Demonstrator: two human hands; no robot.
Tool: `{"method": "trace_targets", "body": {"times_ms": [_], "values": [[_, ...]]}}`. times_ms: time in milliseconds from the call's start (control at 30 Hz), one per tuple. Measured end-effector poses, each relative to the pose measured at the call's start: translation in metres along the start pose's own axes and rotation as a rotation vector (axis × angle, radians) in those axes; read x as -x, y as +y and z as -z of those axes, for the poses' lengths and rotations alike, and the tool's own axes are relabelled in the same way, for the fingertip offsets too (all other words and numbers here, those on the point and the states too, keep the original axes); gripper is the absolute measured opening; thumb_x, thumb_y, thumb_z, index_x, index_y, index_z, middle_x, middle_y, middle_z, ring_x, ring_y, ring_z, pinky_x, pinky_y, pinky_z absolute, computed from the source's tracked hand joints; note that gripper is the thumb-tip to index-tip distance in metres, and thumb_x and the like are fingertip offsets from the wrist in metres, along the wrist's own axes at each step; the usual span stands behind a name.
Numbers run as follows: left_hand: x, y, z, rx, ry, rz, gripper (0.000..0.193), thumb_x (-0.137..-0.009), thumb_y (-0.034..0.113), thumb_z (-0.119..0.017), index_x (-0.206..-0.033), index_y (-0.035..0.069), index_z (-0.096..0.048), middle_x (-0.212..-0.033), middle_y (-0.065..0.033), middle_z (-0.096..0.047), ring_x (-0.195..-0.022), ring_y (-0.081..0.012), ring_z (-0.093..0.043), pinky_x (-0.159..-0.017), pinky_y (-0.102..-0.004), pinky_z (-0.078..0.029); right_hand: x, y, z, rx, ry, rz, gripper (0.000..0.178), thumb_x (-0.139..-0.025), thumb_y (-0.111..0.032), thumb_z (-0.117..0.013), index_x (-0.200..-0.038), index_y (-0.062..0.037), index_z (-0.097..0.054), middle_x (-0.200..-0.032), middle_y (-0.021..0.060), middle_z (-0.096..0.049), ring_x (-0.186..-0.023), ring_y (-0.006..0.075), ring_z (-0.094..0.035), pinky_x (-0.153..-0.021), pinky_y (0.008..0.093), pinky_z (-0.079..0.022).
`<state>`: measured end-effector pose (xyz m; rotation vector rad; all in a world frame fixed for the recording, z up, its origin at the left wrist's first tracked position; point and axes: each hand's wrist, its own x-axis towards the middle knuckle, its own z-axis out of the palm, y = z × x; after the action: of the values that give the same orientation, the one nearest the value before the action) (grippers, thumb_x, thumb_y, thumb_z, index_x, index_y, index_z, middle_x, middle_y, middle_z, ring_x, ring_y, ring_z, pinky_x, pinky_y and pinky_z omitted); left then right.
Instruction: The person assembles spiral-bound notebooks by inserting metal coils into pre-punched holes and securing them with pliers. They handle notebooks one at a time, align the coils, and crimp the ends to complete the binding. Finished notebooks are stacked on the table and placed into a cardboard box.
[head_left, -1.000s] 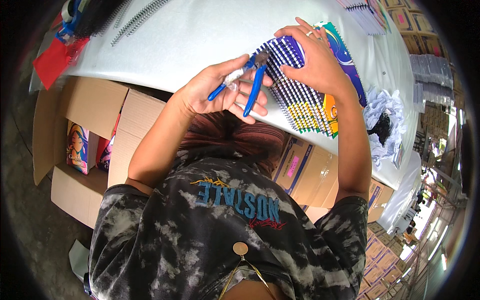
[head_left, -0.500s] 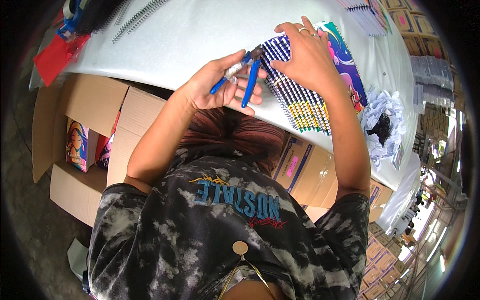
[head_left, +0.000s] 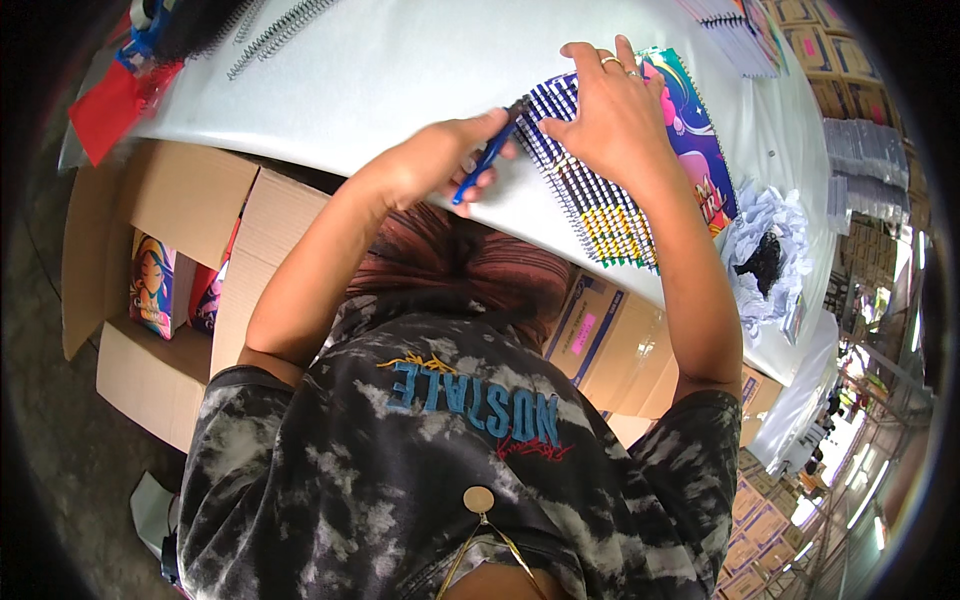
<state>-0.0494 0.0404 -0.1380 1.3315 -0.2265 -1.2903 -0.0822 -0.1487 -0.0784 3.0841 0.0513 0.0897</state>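
Observation:
A stack of spiral-bound notebooks (head_left: 690,125) lies on the white-covered table, fanned so that their coil spines form rows facing me. The top cover is dark blue and purple with pink artwork. My left hand (head_left: 425,163) is closed around a pair of blue-handled cutting pliers (head_left: 486,165). The dark jaws reach the upper left end of the coils; whether they grip a wire is too small to tell. My right hand (head_left: 622,118), wearing a ring, rests over the stack with its fingers spread and its thumb towards the coils.
Loose black coils (head_left: 285,35) lie at the table's far left, near a red piece of material (head_left: 105,110). An open cardboard box (head_left: 160,365) with colourful books stands below left. Crumpled pale plastic (head_left: 770,235) sits right of the notebooks. More notebooks (head_left: 735,35) stand at the far right.
My left hand has turned over and its fingers have closed around the pliers, whose handles were spread apart before. My right hand stays almost in place on the notebooks.

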Motion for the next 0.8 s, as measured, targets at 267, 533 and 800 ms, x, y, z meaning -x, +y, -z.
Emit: {"method": "trace_targets", "body": {"times_ms": [267,533,800], "values": [[0.001,-0.008,0.002,0.294,-0.171,0.023,0.057,-0.095,0.05,-0.03,-0.11,0.0,-0.052,-0.09,-0.0164,-0.062,-0.085,-0.0274,-0.065,-0.07,-0.0378,-0.056,0.001,-0.012,-0.003,0.138,0.063,-0.066,0.071,-0.062,-0.036,-0.079,-0.117,-0.0044,-0.046,-0.12,0.016,-0.055,-0.125,0.0403,-0.036,-0.09,0.0669,-0.03],[0.003,-0.001,-0.018,-1.083,0.461,-0.173,0.052,-0.096,0.047,-0.031,-0.106,0.001,-0.053,-0.071,-0.0063,-0.056,-0.063,-0.0166,-0.059,-0.051,-0.0302,-0.049,0.001,-0.02,-0.004,0.236,0.062,-0.031,0.082,-0.064,-0.037,-0.077,-0.131,-0.0107,-0.038,-0.126,0.0168,-0.051,-0.125,0.0392,-0.038,-0.089,0.0649,-0.034],[0.007,-0.011,0.007,0.437,-0.197,0.135,0.059,-0.094,0.051,-0.029,-0.114,0.001,-0.052,-0.078,-0.0101,-0.059,-0.07,-0.0215,-0.064,-0.066,-0.0407,-0.056,0.005,-0.032,-0.003,0.3,-0.067,0.009,0.076,-0.065,-0.032,-0.078,-0.129,-0.0163,-0.04,-0.122,0.0075,-0.053,-0.118,0.0362,-0.044,-0.09,0.0649,-0.035]]}}
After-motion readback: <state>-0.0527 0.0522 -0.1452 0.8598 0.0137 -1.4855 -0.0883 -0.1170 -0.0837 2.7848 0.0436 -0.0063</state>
